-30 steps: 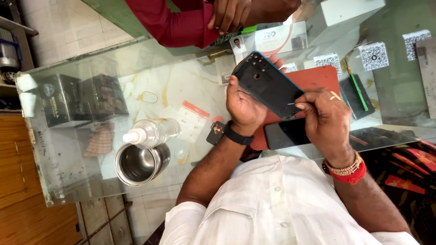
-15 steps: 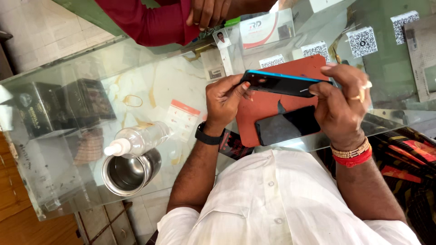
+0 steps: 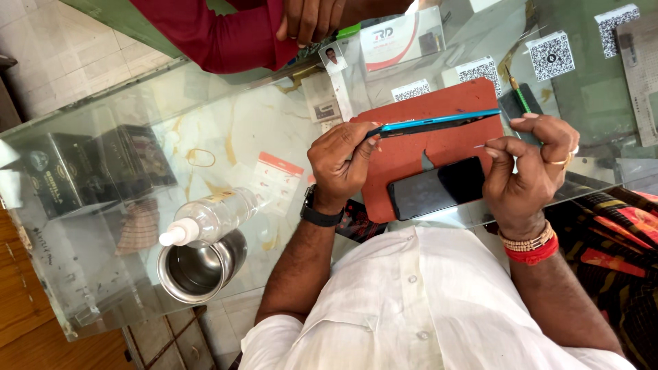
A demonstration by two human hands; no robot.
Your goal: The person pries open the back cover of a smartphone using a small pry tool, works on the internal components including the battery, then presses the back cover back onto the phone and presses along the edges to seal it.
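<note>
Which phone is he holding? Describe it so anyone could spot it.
On the glass counter lies a red mat. Above it, the left hand holds a thin phone edge-on, blue-rimmed; the other phone lies flat, screen dark.

White buttoned shirt with short sleeves; black watch strapped round the wrist of the left hand (image 3: 340, 163); beaded bracelet and thick red thread band stacked at the wrist of the right hand (image 3: 529, 169), plus a gold ring and a pale ring on its fingers.
</note>
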